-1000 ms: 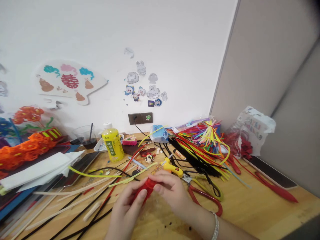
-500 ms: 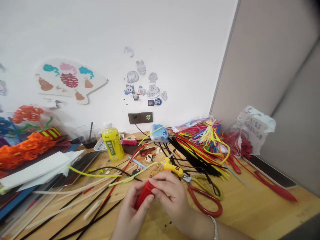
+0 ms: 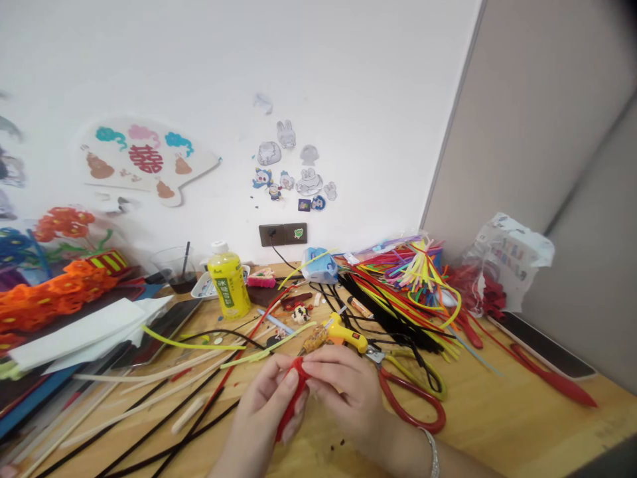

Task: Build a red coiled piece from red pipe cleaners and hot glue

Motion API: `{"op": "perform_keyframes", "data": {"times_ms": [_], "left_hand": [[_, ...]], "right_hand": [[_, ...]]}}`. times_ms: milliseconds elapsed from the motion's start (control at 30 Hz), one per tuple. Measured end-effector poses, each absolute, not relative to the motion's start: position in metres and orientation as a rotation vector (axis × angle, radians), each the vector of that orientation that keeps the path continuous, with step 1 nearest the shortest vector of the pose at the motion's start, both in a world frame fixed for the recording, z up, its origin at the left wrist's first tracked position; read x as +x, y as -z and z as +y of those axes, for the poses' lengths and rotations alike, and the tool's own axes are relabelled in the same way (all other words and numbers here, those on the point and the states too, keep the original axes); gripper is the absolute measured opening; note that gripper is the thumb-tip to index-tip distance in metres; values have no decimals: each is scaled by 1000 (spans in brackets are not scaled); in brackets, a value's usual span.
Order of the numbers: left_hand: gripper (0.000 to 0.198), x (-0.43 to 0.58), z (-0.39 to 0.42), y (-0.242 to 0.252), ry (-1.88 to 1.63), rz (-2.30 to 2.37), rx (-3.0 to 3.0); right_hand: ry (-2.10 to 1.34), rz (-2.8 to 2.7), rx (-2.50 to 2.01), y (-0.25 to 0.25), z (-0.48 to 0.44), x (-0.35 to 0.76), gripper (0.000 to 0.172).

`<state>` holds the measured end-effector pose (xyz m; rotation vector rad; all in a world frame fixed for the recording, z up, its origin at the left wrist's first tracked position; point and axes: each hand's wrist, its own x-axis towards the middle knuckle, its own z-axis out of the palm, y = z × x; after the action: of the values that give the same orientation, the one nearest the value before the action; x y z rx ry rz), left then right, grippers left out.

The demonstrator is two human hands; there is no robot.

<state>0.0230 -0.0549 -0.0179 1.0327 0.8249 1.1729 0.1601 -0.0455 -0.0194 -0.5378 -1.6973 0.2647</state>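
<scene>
Red pipe cleaner, clamped in fingers of left hand and right hand, hands nearly touching

Left hand, right hand close together, fingers curled inward, both grips pinching.

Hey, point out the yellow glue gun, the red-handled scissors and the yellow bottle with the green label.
Yellow glue gun [image 3: 346, 337], head view, on its yellow body.
Red-handled scissors [image 3: 411, 423], head view, on the lower stroke of the red handle loop.
Yellow bottle [image 3: 227, 289], head view, on the green label.
</scene>
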Motion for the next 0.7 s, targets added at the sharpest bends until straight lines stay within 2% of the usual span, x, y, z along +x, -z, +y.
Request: {"op": "perform_keyframes", "data": {"times_ms": [167, 333, 533, 700], "left_hand": [[41, 22, -49, 23, -1173, 795, 1048], [39, 21, -46, 28, -1202, 888, 1101], [33, 21, -55, 24, -1366, 1083, 1330], [37, 22, -51, 23, -1350, 1131, 1266]], "right_hand": [[-121, -1821, -497, 20, -45, 163, 28], [-46, -1852, -503, 22, -44, 162, 23], [-154, -1729, -466, 22, -43, 156, 15], [-345, -1653, -556, 25, -42, 151, 12]]}}
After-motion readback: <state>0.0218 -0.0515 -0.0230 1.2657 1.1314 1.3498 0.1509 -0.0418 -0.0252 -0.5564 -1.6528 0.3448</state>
